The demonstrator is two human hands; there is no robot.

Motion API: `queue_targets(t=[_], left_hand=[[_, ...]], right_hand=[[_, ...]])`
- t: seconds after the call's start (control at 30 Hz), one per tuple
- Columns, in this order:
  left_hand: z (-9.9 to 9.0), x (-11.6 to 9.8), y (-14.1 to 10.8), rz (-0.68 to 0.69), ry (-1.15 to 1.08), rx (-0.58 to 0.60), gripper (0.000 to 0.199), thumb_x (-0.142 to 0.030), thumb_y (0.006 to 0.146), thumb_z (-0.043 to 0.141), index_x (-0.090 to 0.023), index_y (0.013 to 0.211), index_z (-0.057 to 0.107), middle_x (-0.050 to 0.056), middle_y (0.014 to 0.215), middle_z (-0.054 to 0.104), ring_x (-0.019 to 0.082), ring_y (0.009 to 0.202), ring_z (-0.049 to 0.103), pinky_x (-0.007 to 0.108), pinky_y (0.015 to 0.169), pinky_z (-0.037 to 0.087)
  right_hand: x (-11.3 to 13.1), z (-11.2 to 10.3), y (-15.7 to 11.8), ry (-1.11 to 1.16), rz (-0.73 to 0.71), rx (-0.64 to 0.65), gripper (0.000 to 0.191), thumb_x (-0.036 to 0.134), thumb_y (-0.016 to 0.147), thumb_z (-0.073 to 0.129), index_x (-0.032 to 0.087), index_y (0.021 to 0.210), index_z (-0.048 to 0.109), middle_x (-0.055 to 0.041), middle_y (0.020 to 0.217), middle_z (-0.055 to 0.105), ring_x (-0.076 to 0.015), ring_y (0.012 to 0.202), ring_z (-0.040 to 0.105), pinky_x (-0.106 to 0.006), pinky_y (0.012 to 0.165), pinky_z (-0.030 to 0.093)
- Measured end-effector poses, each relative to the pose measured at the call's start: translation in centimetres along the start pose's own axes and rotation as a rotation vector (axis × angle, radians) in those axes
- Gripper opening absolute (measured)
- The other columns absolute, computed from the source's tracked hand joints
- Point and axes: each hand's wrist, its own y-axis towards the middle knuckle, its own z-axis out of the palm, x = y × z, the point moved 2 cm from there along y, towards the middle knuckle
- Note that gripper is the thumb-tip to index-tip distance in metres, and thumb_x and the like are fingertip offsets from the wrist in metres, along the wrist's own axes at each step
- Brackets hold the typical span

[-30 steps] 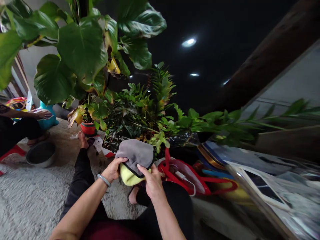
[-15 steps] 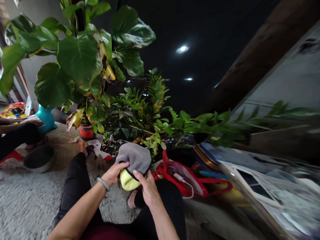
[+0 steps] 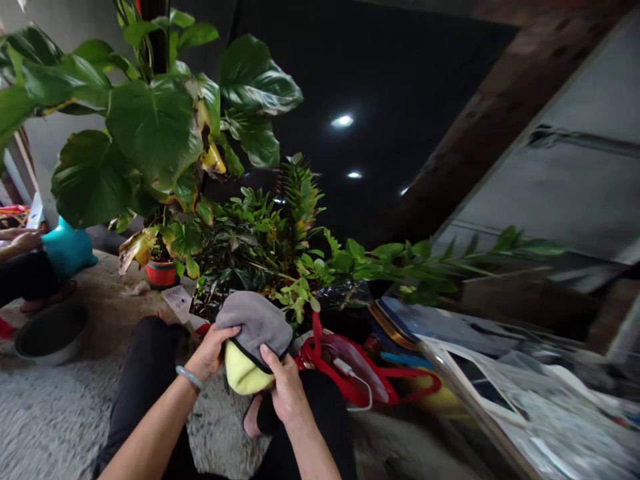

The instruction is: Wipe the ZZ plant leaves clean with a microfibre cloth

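Observation:
Between my two hands is a bunched cloth [image 3: 257, 323], grey plush on one face and pale yellow on the other, with a dark edging. My left hand [image 3: 214, 352], below a pale bangle [image 3: 190, 377], grips its left side with the thumb on top. My right hand [image 3: 286, 383] pinches the lower right part, thumb lying over the dark edge. The fingers of both hands are mostly hidden under the cloth. It is held above my lap, in front of the potted plants.
A large-leaved plant [image 3: 153, 127] in a red pot [image 3: 161, 273] stands ahead. To the right are a red bag [image 3: 373, 380] with a white cable and a cluttered surface bearing a white-framed device [image 3: 483, 383]. At left, another person's hand [image 3: 25, 240] shows near a dark basin [image 3: 53, 330].
The view has turned slightly to the right, so the surroundings sit further left. Both hands still grip the cloth, which shows a little more of its yellow face.

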Motion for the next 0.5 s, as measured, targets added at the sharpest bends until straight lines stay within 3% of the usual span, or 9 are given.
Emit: queue_targets(t=[0.13,0.2,0.27,0.37,0.43,0.5], left_hand=[[-0.4,-1.0,0.9,0.086,0.040,-0.051,0.040,-0.018,0.044,0.092,-0.017,0.081,0.075,0.005,0.082,0.078,0.025,0.083,0.070,0.039,0.089,0.050],[-0.2,-2.2,1.6,0.122,0.040,-0.041,0.038,-0.019,0.045,0.091,-0.018,0.080,0.075,0.003,0.080,0.076,0.024,0.081,0.068,0.036,0.084,0.051],[0.3,-4.0,2.5,0.159,0.046,0.078,0.044,-0.026,0.051,0.091,-0.017,0.091,0.077,0.004,0.086,0.076,0.023,0.081,0.067,0.034,0.076,0.051],[0.5,-7.1,4.4,0.217,-0.010,0.268,0.053,-0.035,0.063,0.087,-0.017,0.110,0.074,0.010,0.103,0.075,0.022,0.082,0.066,0.032,0.066,0.053],[-0.6,-8.2,6.4,0.243,-0.073,0.194,0.041,-0.032,0.069,0.083,-0.016,0.106,0.072,0.010,0.103,0.074,0.019,0.077,0.066,0.030,0.061,0.052],[-2.5,-8.1,8.9,0.218,-0.122,-0.022,0.024,-0.024,0.075,0.078,-0.016,0.096,0.069,0.008,0.092,0.073,0.015,0.067,0.064,0.026,0.056,0.050]], right_hand=[[0.0,0.9,0.8,0.026,0.037,0.038,0.042,0.046,0.062,0.088,0.022,0.095,0.078,-0.0092,0.095,0.082,-0.0345,0.100,0.075,-0.045,0.090,0.058],[1.2,1.5,1.9,0.069,0.054,0.048,0.037,0.045,0.063,0.087,0.022,0.091,0.078,-0.0095,0.094,0.082,-0.0350,0.101,0.075,-0.046,0.090,0.059],[4.0,2.2,3.9,0.123,0.024,0.027,0.039,0.044,0.064,0.087,0.021,0.093,0.077,-0.0100,0.095,0.082,-0.0342,0.100,0.075,-0.047,0.091,0.059],[9.9,3.6,8.2,0.226,-0.166,-0.052,0.047,0.042,0.063,0.087,0.020,0.103,0.075,-0.0074,0.098,0.081,-0.0289,0.099,0.075,-0.045,0.092,0.059],[12.6,5.1,11.0,0.300,-0.290,-0.088,0.048,0.040,0.063,0.087,0.022,0.105,0.074,-0.0036,0.098,0.081,-0.0243,0.099,0.075,-0.039,0.089,0.060],[12.5,6.7,12.8,0.324,-0.295,-0.065,0.043,0.041,0.060,0.089,0.023,0.096,0.074,-0.0007,0.091,0.081,-0.0222,0.092,0.075,-0.035,0.081,0.062]])
